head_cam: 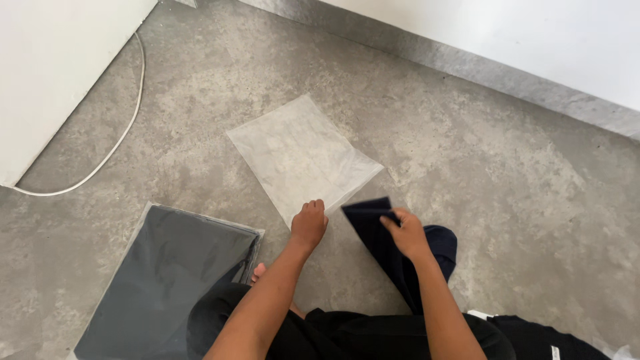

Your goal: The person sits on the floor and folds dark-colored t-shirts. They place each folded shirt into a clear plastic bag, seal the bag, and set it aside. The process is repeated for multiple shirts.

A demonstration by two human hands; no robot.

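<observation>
The left hand (309,223) pinched the empty clear bag's (301,155) near edge; the right hand's (405,233) fingers gripped the folded dark cloth (373,230), not yet inside.

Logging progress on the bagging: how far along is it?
Done: one dark garment already lies sealed in a clear bag on the floor. In hand: the right hand holds a folded navy cloth; the left hand pins the empty clear bag's edge. Left: the cloth is not yet inside.
</observation>
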